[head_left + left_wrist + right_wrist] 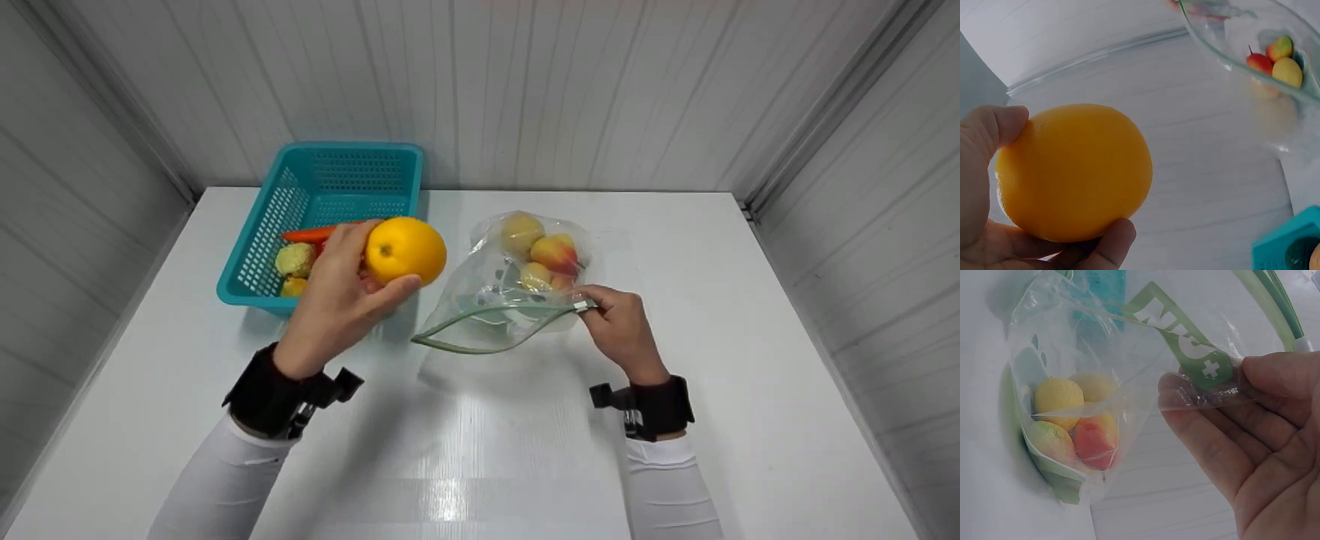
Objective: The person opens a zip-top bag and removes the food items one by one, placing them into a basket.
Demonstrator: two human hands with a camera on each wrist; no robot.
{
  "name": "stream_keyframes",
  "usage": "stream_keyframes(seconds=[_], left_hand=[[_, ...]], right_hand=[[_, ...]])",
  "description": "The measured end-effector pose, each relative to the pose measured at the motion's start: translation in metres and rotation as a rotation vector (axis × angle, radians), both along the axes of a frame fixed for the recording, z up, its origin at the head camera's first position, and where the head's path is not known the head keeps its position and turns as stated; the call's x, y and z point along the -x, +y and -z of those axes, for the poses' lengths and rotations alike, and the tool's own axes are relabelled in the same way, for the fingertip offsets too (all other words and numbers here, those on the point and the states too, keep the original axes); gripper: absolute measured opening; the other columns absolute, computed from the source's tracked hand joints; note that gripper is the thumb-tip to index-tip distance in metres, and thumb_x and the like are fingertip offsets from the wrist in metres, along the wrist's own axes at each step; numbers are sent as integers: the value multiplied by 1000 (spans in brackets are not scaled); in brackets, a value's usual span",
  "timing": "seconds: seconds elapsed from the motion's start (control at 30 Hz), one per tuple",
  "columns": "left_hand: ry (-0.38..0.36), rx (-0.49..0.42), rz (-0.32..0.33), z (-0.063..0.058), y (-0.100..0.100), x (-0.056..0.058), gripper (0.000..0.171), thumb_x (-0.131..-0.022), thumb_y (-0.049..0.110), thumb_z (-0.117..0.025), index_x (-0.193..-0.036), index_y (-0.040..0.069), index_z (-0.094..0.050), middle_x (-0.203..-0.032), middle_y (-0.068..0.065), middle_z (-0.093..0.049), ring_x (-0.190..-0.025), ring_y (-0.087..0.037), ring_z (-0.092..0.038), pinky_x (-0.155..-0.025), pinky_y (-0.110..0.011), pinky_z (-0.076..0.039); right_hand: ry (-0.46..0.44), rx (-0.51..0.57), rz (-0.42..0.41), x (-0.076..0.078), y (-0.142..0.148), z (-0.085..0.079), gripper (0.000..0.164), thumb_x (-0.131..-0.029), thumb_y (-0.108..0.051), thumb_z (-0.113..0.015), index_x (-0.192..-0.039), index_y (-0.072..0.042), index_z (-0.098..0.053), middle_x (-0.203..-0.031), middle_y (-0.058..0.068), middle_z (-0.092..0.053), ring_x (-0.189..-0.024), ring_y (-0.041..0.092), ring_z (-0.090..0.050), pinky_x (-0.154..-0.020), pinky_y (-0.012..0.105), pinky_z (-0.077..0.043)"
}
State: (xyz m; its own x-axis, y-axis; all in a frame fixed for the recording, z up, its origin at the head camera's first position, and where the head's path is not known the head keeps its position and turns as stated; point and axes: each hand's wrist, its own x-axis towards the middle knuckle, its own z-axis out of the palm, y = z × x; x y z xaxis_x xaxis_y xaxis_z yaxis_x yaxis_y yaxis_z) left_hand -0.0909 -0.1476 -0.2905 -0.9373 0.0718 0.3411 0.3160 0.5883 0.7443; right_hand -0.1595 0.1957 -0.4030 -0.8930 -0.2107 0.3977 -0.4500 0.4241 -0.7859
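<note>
My left hand (334, 296) grips an orange (406, 251) between thumb and fingers, held up beside the basket's right front corner. In the left wrist view the orange (1075, 171) fills much of the picture, with the thumb on one side and fingers underneath. A clear zip bag (480, 300) with a green zip edge lies on the table, its mouth spread apart toward me. Inside it are several fruits, among them a red and yellow one (555, 253). My right hand (622, 330) pinches the bag's right corner by the white slider; in the right wrist view thumb and fingers (1213, 450) hold the film.
A teal basket (345, 150) stands at the back left of the white table (465, 435). In it lie a carrot (315, 234), a pale green rounded item (295, 259) and other produce partly hidden by my left hand. Grey panel walls (487, 90) enclose the table.
</note>
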Motion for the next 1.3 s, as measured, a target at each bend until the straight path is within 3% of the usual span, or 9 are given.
stream_keyframes(seconds=[0.33,0.53,0.67,0.87,1.1,1.3], left_hand=[[-85,62,-155,-5,-38,67,59,-99,33,-70,-136,-9,-50,-115,-22,-49,-100,-32,-45,-78,-37,-41],[-162,83,-235,4,-55,103,48,-99,34,-67,-122,-6,-55,-101,-16,-52,-84,-27,-50,-67,-31,-44],[-235,110,-274,13,-62,122,47,-99,35,-67,-119,-5,-54,-99,-14,-50,-81,-26,-50,-68,-30,-43],[-337,154,-320,29,-63,144,57,-98,37,-67,-127,-10,-51,-110,-19,-51,-96,-33,-51,-81,-37,-45],[-484,175,-366,48,-72,161,63,-96,36,-65,-135,-9,-45,-122,-23,-48,-109,-36,-48,-97,-44,-46],[-515,192,-414,63,-84,168,66,-94,33,-63,-138,-11,-42,-127,-27,-46,-113,-39,-46,-102,-48,-45]], right_hand=[[-11,-2,-2,-1,1,1,32,-89,12,-58,-108,-1,-80,-106,13,-78,-64,9,-47,-59,18,-37],[-1,-7,2,-3,3,1,30,-90,10,-59,-108,-1,-80,-106,11,-78,-71,9,-53,-64,17,-42],[0,7,-8,-4,3,1,32,-90,11,-58,-109,-2,-80,-106,10,-78,-74,10,-56,-66,17,-45],[4,6,-4,-5,4,1,30,-90,11,-59,-108,-2,-80,-104,9,-78,-74,9,-57,-68,16,-46],[-2,6,-15,-7,-1,-1,28,-91,10,-59,-109,0,-79,-106,10,-78,-75,11,-57,-68,18,-45],[-1,-7,-17,-6,-4,0,29,-91,10,-59,-108,-1,-80,-106,10,-78,-79,11,-60,-72,18,-48]])
